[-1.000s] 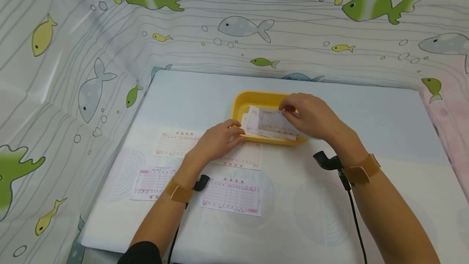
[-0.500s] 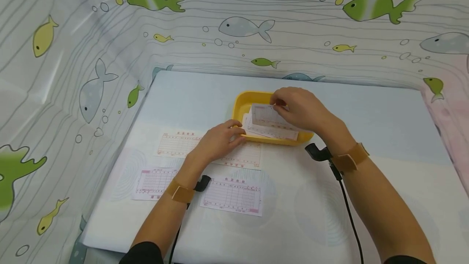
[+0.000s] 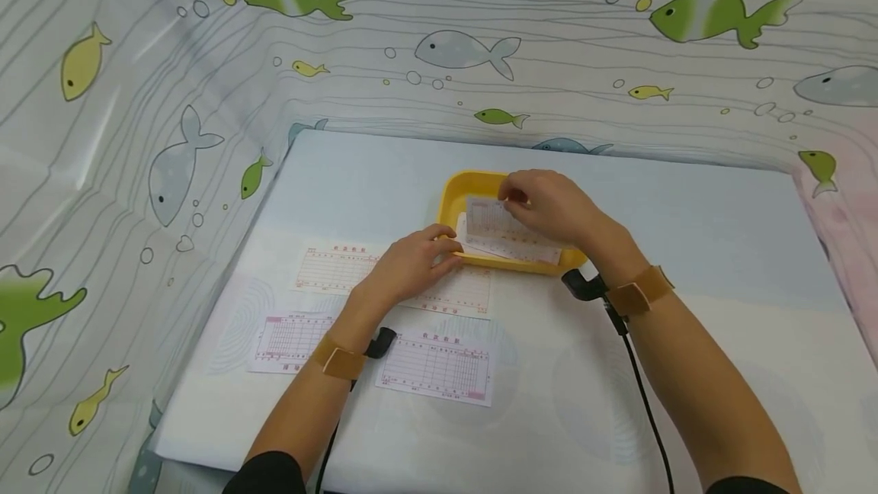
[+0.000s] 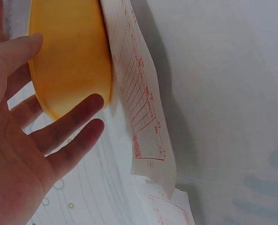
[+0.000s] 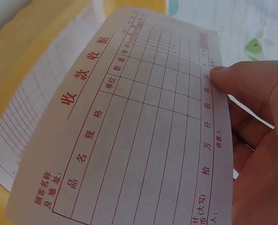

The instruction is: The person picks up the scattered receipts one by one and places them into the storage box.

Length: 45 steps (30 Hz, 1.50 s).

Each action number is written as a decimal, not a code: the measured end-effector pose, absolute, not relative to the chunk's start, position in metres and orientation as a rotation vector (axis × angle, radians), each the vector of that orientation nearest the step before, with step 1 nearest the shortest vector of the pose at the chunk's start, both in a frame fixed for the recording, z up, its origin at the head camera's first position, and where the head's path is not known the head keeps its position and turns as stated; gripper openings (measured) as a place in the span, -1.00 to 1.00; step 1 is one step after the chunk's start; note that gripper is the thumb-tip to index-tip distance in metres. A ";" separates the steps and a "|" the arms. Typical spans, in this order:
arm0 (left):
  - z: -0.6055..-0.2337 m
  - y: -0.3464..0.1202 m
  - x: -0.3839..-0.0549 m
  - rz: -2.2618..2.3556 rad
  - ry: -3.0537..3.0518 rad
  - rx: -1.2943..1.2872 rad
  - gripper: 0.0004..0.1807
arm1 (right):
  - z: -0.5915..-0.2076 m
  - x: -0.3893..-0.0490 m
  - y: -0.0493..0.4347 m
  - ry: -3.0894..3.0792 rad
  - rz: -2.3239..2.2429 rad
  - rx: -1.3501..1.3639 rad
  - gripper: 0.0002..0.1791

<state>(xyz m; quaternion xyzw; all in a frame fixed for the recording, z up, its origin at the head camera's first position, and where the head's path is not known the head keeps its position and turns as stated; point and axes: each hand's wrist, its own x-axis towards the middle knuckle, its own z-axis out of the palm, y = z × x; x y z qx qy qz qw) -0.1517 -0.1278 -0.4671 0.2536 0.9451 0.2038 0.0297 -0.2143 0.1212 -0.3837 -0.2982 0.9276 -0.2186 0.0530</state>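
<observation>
My right hand point(image 3: 545, 204) pinches the edge of a printed receipt slip point(image 5: 143, 122), thumb on its face and the other fingers behind it. That slip is tilted up over a yellow tray point(image 3: 449, 193), and another paper slip point(image 5: 31, 103) lies beneath it in the tray. At the tray's left end is my left hand point(image 3: 414, 261), its fingers relaxed and spread at the rim. In the left wrist view, one fingertip point(image 4: 35, 43) overlaps the yellow rim and two other fingers reach across the tray's outer wall.
An orange-printed slip point(image 3: 332, 269) and another orange-printed slip point(image 3: 459, 292) lie in front of the tray. Nearer are two purple-printed slips, one at left point(image 3: 284, 338) and one at centre point(image 3: 435, 366). A fish-patterned sheet point(image 3: 453, 50) surrounds the white table point(image 3: 686, 250).
My right hand has moved left over the tray with the pinched slip, rising a little and then lowering slightly. The left hand stays at the tray's left end.
</observation>
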 end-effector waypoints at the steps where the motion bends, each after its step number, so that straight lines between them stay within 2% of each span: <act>1: -0.467 -0.127 -0.152 0.629 2.914 0.781 -0.72 | -0.387 -0.215 0.121 2.811 -0.670 -0.905 -0.83; 16: -0.466 -0.124 -0.153 0.636 2.918 0.783 -0.73 | -0.417 -0.225 0.124 2.756 -0.667 -0.810 -0.87; 29: -0.465 -0.125 -0.154 0.635 2.922 0.772 -0.72 | -0.426 -0.223 0.132 2.840 -0.635 -0.741 -0.75; 37: -0.467 -0.127 -0.154 0.634 2.928 0.752 -0.71 | -0.425 -0.211 0.142 2.910 -0.648 -0.750 -0.78; 45: -0.468 -0.126 -0.151 0.634 2.912 0.755 -0.71 | -0.436 -0.184 0.162 3.072 -0.599 -0.784 -0.75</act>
